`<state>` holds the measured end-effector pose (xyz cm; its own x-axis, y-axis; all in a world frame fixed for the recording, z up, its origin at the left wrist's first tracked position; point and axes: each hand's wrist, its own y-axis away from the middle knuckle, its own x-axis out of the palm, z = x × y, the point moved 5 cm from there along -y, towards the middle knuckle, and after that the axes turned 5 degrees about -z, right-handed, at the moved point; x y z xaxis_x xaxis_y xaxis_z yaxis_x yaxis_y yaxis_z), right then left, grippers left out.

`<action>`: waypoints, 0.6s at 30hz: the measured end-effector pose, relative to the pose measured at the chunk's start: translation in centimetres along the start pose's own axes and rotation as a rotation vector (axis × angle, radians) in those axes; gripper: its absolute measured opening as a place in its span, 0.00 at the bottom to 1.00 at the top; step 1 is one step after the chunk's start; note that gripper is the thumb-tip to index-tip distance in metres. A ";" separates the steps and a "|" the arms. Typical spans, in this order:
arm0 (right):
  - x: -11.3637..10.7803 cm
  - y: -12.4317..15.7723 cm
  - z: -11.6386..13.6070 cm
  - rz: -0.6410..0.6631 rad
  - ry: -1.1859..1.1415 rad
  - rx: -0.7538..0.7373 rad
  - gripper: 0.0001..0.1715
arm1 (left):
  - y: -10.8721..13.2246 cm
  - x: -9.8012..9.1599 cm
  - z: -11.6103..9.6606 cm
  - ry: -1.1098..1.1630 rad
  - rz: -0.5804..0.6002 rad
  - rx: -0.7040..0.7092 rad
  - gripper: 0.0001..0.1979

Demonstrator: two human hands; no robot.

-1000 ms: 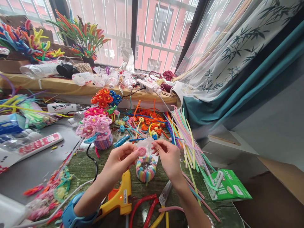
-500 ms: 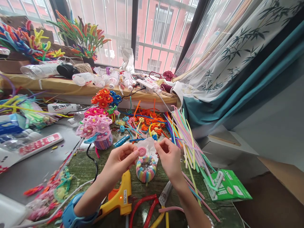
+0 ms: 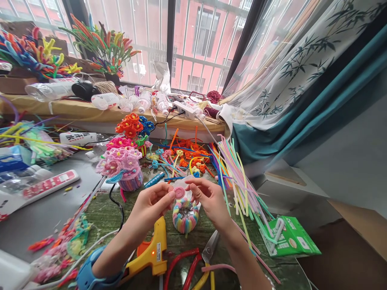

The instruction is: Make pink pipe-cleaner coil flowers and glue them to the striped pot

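Observation:
A small pink disc, a pipe cleaner wound in a flat spiral [image 3: 179,193], is pinched at its edge by my left hand [image 3: 155,199], between thumb and forefinger. Just right of the disc is my right hand [image 3: 210,198], its fingers bent and slightly apart, with nothing visible in them. Whether a fingertip touches the disc I cannot tell. Below the hands stands a cut plastic bottle base wrapped in pastel striped pipe cleaners [image 3: 185,217]. White paper [image 3: 189,182] shows behind the disc.
A yellow glue gun [image 3: 159,247] with a lit light lies at the front left. Near it are open scissors [image 3: 208,249] and red pipe cleaners [image 3: 181,262]. Pastel pipe cleaners [image 3: 238,181] and a green packet [image 3: 294,237] lie right. A pink flower pot [image 3: 131,181] stands left.
My right hand has moved left to the disc, and its pinched fingers have parted. My left hand keeps hold of the disc, barely shifted.

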<state>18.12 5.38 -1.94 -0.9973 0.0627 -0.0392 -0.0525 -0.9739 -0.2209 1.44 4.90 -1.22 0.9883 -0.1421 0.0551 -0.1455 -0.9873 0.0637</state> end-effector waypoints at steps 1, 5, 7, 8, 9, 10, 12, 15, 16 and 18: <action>0.3 0.1 0.1 0.054 -0.063 0.014 0.20 | 0.0 0.0 0.0 -0.004 0.003 0.002 0.20; 0.9 0.4 0.2 0.139 -0.182 0.089 0.18 | -0.1 -0.1 0.0 -0.007 0.007 0.015 0.20; 0.8 0.4 0.2 0.104 -0.213 0.098 0.16 | -0.1 0.0 0.0 -0.009 0.011 0.014 0.21; 0.6 0.3 0.3 0.079 -0.237 0.090 0.16 | -0.1 0.1 0.0 -0.010 0.015 0.013 0.20; 0.4 0.3 0.3 0.056 -0.268 0.079 0.16 | -0.1 0.1 0.1 -0.011 0.017 0.012 0.20; 0.3 0.2 0.4 0.034 -0.302 0.069 0.16 | -0.1 0.1 0.1 -0.008 0.015 0.010 0.20; 0.0 0.0 0.4 -0.014 -0.368 0.061 0.19 | -0.2 0.1 0.1 0.004 0.002 0.009 0.20; -0.4 -0.3 -0.1 -0.086 -0.405 0.069 0.24 | -0.3 0.0 0.2 0.010 -0.008 0.010 0.20; -0.5 -0.3 -0.3 -0.112 -0.392 0.065 0.26 | -0.3 0.0 0.2 0.011 -0.002 0.016 0.20; -0.8 -0.4 -0.7 -0.157 -0.312 0.036 0.31 | -0.3 0.0 0.3 0.013 0.011 0.026 0.20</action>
<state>18.95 5.88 -2.51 -0.9445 0.1480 0.2934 -0.2029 -0.9650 -0.1663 1.47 5.18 -1.53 0.9860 -0.1523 0.0681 -0.1551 -0.9872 0.0371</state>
